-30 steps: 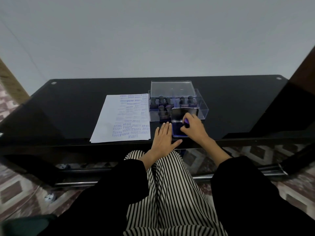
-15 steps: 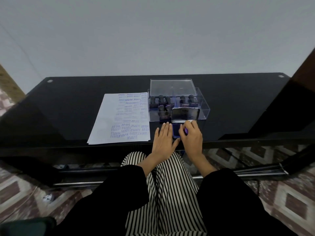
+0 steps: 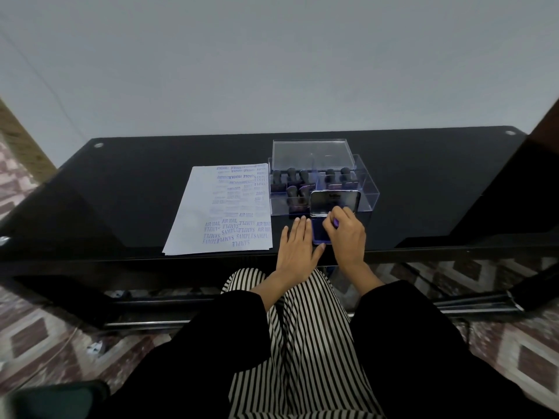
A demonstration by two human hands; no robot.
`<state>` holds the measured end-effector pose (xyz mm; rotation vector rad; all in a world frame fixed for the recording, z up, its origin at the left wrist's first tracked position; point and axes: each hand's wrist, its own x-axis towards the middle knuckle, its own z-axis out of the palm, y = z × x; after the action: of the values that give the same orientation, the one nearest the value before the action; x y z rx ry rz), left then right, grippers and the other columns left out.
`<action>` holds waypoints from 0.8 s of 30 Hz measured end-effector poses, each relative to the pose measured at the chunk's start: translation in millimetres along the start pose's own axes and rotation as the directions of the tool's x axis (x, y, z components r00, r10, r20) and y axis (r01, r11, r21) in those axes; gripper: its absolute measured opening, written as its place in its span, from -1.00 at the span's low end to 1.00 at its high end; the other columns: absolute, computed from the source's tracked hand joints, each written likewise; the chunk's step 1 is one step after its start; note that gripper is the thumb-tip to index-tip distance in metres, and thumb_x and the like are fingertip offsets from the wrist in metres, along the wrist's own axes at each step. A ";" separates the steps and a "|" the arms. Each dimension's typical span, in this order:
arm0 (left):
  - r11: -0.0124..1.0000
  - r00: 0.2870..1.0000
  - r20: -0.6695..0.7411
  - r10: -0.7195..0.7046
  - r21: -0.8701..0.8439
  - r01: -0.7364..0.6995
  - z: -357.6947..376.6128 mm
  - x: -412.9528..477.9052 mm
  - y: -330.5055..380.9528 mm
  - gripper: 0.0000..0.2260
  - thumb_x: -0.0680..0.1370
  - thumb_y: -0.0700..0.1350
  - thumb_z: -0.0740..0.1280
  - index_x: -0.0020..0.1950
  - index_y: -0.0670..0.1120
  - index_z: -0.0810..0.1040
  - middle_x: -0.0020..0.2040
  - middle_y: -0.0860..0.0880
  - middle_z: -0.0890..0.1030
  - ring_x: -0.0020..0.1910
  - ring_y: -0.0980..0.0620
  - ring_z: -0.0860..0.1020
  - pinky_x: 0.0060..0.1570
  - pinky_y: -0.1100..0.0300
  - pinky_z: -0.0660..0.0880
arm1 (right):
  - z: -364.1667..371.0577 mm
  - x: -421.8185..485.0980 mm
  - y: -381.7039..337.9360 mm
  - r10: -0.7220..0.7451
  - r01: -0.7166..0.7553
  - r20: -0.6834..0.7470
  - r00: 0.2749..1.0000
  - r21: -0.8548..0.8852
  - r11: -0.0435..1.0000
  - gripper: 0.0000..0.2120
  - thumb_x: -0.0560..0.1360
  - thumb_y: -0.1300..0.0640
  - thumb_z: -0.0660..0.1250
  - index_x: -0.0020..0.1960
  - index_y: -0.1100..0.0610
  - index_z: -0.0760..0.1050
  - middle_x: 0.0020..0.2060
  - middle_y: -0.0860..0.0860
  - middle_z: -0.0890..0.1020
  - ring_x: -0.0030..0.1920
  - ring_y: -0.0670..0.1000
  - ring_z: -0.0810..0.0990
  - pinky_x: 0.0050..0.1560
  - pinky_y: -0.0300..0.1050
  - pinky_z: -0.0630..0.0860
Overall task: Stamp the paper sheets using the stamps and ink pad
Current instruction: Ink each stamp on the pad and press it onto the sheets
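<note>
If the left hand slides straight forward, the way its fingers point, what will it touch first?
Probably the front wall of the clear plastic stamp box, just beyond the flat left hand; depth is unclear.

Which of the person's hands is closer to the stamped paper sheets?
Left. The left hand lies flat on the table just right of the paper sheets, near their front corner; the right hand is farther right, holding a stamp over the ink pad.

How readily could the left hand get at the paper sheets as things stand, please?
Probably yes: the left hand lies flat on the table beside the paper sheets, nothing between them. The right hand, holding the stamp at the ink pad, is on the far side.
</note>
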<state>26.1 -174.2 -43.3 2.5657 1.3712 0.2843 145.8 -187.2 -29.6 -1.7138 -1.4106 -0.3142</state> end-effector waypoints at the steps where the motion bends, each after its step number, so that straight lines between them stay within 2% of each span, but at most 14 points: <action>1: 1.000 1.000 -0.001 -0.001 0.002 0.001 -0.4 -0.4 0.3 -0.42 0.64 0.11 -0.04 0.53 -0.20 -0.10 0.56 -0.12 -0.04 0.54 -0.02 -0.12 0.48 0.04 -0.19 | 0.2 -2.0 0.9 -0.003 0.003 0.000 1.000 0.006 1.000 -0.82 0.36 0.35 0.42 -0.30 0.25 0.42 -0.39 0.11 0.48 -0.49 0.04 0.44 -0.50 -0.21 0.38; 5: 1.000 1.000 0.010 -0.009 0.011 0.009 -1.6 -0.8 1.3 -0.42 0.64 0.12 -0.04 0.53 -0.20 -0.10 0.56 -0.11 -0.05 0.54 -0.02 -0.12 0.48 0.05 -0.19 | 0.6 -14.2 4.8 -0.061 0.062 -0.021 0.998 0.034 0.998 -0.84 0.36 0.40 0.41 -0.29 0.25 0.45 -0.34 0.11 0.51 -0.41 0.03 0.48 -0.43 -0.18 0.48; 10: 1.000 1.000 0.010 -0.010 0.013 0.010 -1.4 -0.9 1.9 -0.42 0.64 0.12 -0.05 0.53 -0.19 -0.10 0.56 -0.11 -0.05 0.54 -0.01 -0.12 0.48 0.05 -0.19 | 1.1 -13.8 5.0 -0.086 0.087 -0.034 0.996 0.025 0.996 -0.82 0.33 0.42 0.41 -0.31 0.25 0.44 -0.35 0.11 0.51 -0.42 0.02 0.47 -0.44 -0.19 0.47; 14: 1.000 1.000 -0.003 -0.005 0.022 0.005 1.0 -0.1 1.2 -0.42 0.64 0.13 -0.06 0.53 -0.19 -0.09 0.56 -0.11 -0.04 0.54 -0.02 -0.11 0.48 0.04 -0.18 | 1.0 -4.6 2.3 -0.035 0.035 0.007 0.999 -0.007 0.999 -0.79 0.32 0.38 0.44 -0.33 0.23 0.41 -0.41 0.10 0.47 -0.48 -0.02 0.37 -0.51 -0.21 0.37; 16: 1.000 1.000 -0.006 0.000 0.024 0.001 1.8 0.1 0.8 -0.36 0.59 0.21 -0.19 0.53 -0.20 -0.08 0.56 -0.12 -0.03 0.54 -0.02 -0.10 0.48 0.03 -0.17 | 1.0 1.1 0.9 0.008 -0.008 0.036 0.999 0.002 1.000 -0.80 0.34 0.36 0.42 -0.33 0.23 0.40 -0.42 0.11 0.47 -0.48 -0.01 0.36 -0.51 -0.18 0.36; 19: 1.000 1.000 -0.008 0.008 -0.005 -0.008 2.3 0.2 0.6 -0.15 0.38 0.27 -0.39 0.53 -0.20 -0.06 0.55 -0.13 -0.01 0.54 -0.03 -0.09 0.48 0.02 -0.16 | 1.3 8.0 0.1 0.063 -0.064 0.061 0.996 0.010 0.998 -0.80 0.38 0.33 0.38 -0.33 0.24 0.39 -0.42 0.13 0.47 -0.47 0.08 0.44 -0.49 -0.09 0.41; 21: 1.000 1.000 -0.002 0.003 0.005 -0.003 1.1 0.5 1.0 -0.19 0.42 0.27 -0.36 0.53 -0.20 -0.07 0.55 -0.12 -0.02 0.54 -0.03 -0.09 0.48 0.02 -0.17 | 2.1 6.1 1.3 0.036 -0.036 0.038 0.999 0.008 0.999 -0.80 0.36 0.34 0.41 -0.33 0.24 0.39 -0.42 0.12 0.48 -0.48 0.07 0.45 -0.50 -0.14 0.39; 24: 0.999 1.000 0.014 -0.014 0.050 0.013 -0.5 0.4 1.3 -0.40 0.63 0.16 -0.12 0.53 -0.19 -0.11 0.56 -0.11 -0.05 0.54 -0.01 -0.12 0.48 0.04 -0.18 | 3.4 -6.2 5.0 -0.047 0.047 -0.016 0.999 0.017 0.999 -0.81 0.33 0.38 0.42 -0.32 0.24 0.42 -0.39 0.10 0.49 -0.46 0.02 0.44 -0.48 -0.20 0.41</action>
<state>27.2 -174.6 -42.4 2.5927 1.4071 0.2320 147.2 -188.7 -38.0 -1.6624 -1.4401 -0.3394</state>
